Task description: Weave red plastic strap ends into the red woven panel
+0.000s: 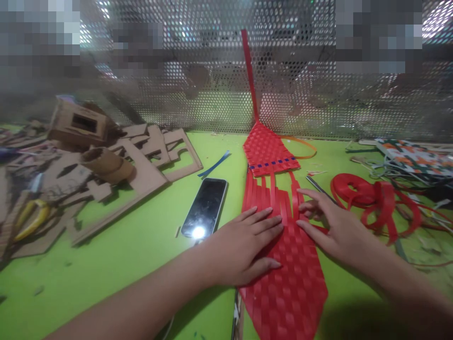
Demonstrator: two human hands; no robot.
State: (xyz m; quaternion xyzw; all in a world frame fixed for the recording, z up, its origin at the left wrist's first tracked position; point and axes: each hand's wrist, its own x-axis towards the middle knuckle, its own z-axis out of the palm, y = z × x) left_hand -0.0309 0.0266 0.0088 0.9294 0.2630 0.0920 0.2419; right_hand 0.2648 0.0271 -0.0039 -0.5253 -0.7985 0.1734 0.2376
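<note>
A long red woven strip mat (297, 283) lies lengthwise on the green table, its near part tightly plaited. Farther off, a second plaited section (267, 144) carries a row of dark blue squares, and loose red strips run between the two parts. My left hand (249, 243) rests flat on the near weave, fingers spread. At the right edge of the loose strips, my right hand (327, 222) is raised with thumb and fingers apart, the fingertips touching or close to a red strip (295, 191). Whether it grips that strip I cannot tell.
Cardboard cutouts (141, 189) and yellow-handled scissors (33, 217) lie at left. A phone (205, 208) with a bright reflection lies beside my left hand. Right stand a red strip coil (354, 189) and a patterned woven piece (417, 158). A perforated metal panel (159, 94) borders the table's back.
</note>
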